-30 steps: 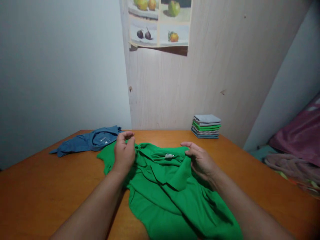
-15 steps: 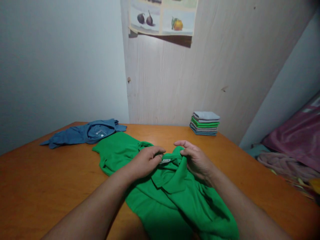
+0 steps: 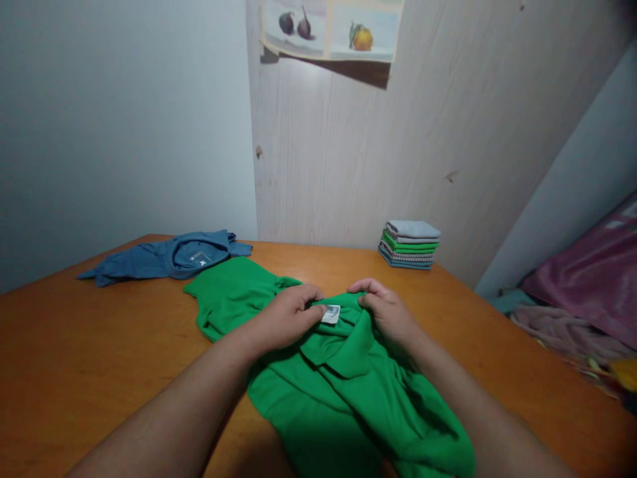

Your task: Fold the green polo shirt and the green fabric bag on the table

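Note:
A green polo shirt (image 3: 318, 425) lies rumpled across the table, its collar toward the middle and one part reaching to the far left. My left hand (image 3: 288, 317) pinches the neckline beside a white label (image 3: 331, 314) inside the collar. On the other side of the collar, my right hand (image 3: 388, 311) grips the collar edge between thumb and fingers. Between the two hands the neckline is drawn taut and slightly raised. Just beyond the green shirt, at the back left, lies a blue T-shirt (image 3: 149, 260) with its neck opening facing up.
A stack of folded clothes (image 3: 411, 245) in grey, green and checked cloth stands at the table's back right. The orange-brown wooden table (image 3: 89, 372) meets a wall behind. Pink fabric (image 3: 587, 265) and other cloth lie beyond the right edge. Fruit pictures (image 3: 331, 30) hang above.
The collar between my hands has been pulled straighter, and the white label now shows more fully. My right fingers have closed onto the collar edge. The view has shifted slightly.

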A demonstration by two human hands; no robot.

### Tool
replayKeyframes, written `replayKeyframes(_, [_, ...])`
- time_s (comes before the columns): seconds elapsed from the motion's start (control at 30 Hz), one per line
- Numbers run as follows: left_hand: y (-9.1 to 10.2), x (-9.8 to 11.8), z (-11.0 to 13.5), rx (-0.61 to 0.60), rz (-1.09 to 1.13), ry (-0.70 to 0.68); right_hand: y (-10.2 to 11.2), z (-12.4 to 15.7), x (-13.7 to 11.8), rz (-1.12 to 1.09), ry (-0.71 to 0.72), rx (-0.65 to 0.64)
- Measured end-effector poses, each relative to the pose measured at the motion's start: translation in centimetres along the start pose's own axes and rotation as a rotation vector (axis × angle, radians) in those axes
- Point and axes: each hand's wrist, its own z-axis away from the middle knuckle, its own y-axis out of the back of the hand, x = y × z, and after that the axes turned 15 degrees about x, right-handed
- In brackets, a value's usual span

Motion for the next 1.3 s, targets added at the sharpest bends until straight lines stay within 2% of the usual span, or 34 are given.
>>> replayKeyframes(0.1, [-0.1, -0.1, 0.0, 0.017, -0.009, 0.023, -0.1, -0.1, 0.4, 0.245, 0.324, 0.013])
replayKeyframes(0.2, [-0.4, -0.3, 0.1, 0.052, -0.069, 0.019, -0.2, 0.4, 0.3, 0.381, 0.569, 0.053])
replayKeyframes(0.3, [-0.7, -0.4, 0.1, 0.078, -0.111, 0.012, -0.5, 1.1, -0.1, 0.465, 0.731, 0.077])
replayKeyframes(0.37, [-0.7, -0.4, 0.1, 0.081, -0.108, 0.017, -0.6, 1.5, -0.2, 0.526, 0.780, 0.025])
replayKeyframes(0.47, [-0.5, -0.3, 0.0, 0.054, -0.054, 0.046, -0.8, 1.7, 0.1, 0.582, 0.797, -0.060])
replayKeyframes(0.63, [-0.1, 0.0, -0.2, -0.008, 0.053, 0.116, -0.8, 1.6, 0.6, 0.527, 0.780, -0.122])
replayKeyframes(1.03, [0.2, -0.2, -0.4, -0.067, 0.108, 0.093, -1.0, 1.5, 0.8, 0.414, 0.730, -0.155])
replayKeyframes(1.3, [0.4, -0.1, -0.4, -0.085, 0.142, 0.121, -1.2, 1.9, 0.1, 0.335, 0.720, -0.150])
